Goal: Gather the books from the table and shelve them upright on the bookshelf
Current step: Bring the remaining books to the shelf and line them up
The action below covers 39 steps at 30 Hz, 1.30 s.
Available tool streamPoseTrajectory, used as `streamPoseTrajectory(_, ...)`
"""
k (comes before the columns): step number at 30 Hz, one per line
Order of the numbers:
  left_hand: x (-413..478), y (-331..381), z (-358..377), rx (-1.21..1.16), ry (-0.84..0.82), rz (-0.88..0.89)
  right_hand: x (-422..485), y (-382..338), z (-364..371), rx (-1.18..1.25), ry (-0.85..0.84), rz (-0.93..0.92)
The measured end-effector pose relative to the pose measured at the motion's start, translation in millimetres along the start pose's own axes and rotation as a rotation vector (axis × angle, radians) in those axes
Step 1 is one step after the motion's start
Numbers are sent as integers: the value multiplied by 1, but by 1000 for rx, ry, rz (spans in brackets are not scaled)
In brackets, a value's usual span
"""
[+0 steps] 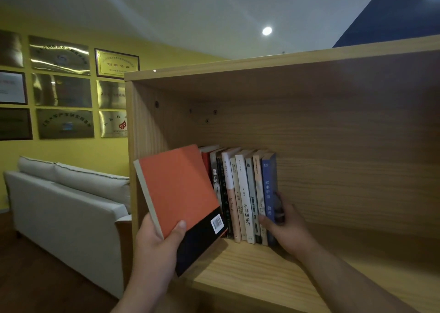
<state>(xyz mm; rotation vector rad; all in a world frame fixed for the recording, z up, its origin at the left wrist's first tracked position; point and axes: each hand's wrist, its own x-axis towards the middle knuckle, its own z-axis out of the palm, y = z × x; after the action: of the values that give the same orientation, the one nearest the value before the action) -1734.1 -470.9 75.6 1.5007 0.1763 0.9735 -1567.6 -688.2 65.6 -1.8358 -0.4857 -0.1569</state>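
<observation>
The left hand [157, 243] grips an orange book [178, 188] at its lower edge. The thumb lies across the cover and the fingers are wrapped behind. The book has a black band along the bottom and a barcode at the lower right corner. It is tilted, with its top leaning left. It is held at the front of the bookshelf [333, 169], just left of the row of books [238, 193], and covers part of that row's left end. Whether its lower corner touches the shelf board cannot be told.

The row stands upright on the shelf board with spines facing out. The right hand [288, 227] is clamped on the blue book [269, 188] at the right end of the row. The thumb lies across the spines low down and the fingers curl round the blue book's outer cover. The two hands are apart, with the row between them.

A pale sofa [59, 205] stands left of the bookshelf. Framed plaques [62, 88] hang on the yellow wall [71, 150] above it. A round ceiling light [267, 30] is lit overhead.
</observation>
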Motion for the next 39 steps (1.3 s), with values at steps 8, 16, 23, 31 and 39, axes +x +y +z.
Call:
streamPoseTrajectory(8, 14, -7, 33, -164, -121, -87, -2, -6, -1, -15, -156, 27)
streamPoseTrajectory(16, 26, -3, 82, -351, -419, -381, -3, -20, -26, 636, 2, 323)
streamPoseTrajectory(23, 19, -28, 93, -381, -575, -444, -12, -29, -37, 526, -308, 319)
streamPoseTrajectory(31, 15, -27, 100, 60, -189, -58, -36, -41, -75, 682, 7, 251)
streamPoseTrajectory(39, 18, -34, 103, 475, -158, 1, -48, -40, -85, 47, 412, 58)
